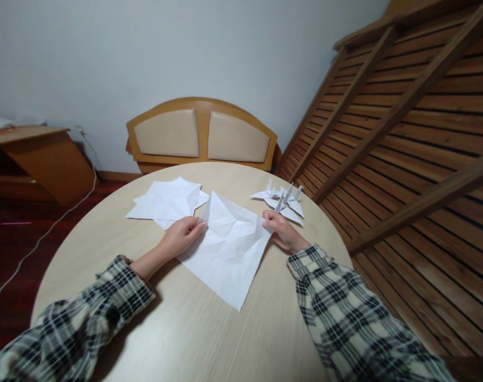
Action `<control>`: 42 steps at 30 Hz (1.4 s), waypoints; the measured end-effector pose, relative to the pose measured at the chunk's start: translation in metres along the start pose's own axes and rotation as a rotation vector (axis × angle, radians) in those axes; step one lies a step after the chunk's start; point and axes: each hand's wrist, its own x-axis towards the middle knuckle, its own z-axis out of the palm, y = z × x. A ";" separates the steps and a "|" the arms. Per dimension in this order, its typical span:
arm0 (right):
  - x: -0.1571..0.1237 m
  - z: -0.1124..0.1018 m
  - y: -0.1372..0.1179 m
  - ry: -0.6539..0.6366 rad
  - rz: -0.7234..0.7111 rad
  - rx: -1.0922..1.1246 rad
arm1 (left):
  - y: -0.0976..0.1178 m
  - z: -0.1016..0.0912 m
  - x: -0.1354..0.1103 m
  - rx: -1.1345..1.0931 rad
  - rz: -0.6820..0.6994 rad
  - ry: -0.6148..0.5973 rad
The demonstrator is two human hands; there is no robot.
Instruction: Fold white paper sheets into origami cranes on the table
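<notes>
A creased white sheet of paper [229,244] is stretched between my two hands above the round table [209,339], one corner pointing toward me. My left hand [182,235] pinches its left corner between thumb and fingers. At the right corner, my right hand [283,231] is closed on the paper in the same way. Just behind my left hand lies a loose pile of white paper sheets [165,199], some with fold lines. Close behind my right hand stand several folded paper cranes [283,199], grouped together and partly overlapping.
A wooden headboard [204,132] with two beige panels stands against the wall behind the table. Slatted wooden boards [416,132] lean along the right side. At left are a wooden desk [38,154] and a white cable [42,239] running down to the dark red floor.
</notes>
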 end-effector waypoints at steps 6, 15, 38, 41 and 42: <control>0.003 0.014 0.007 0.133 -0.089 0.183 | -0.001 0.010 0.001 -0.322 -0.155 0.201; -0.002 0.030 0.020 0.053 0.064 0.094 | 0.005 0.011 0.000 -0.549 -0.288 0.315; 0.002 0.023 0.022 0.170 0.012 -0.014 | -0.005 0.013 -0.004 -0.622 -0.245 0.206; 0.002 0.022 0.023 0.182 0.012 -0.025 | -0.005 0.015 -0.003 -0.738 -0.279 0.222; 0.002 0.021 0.024 0.188 0.015 -0.028 | -0.004 0.015 -0.003 -0.779 -0.292 0.231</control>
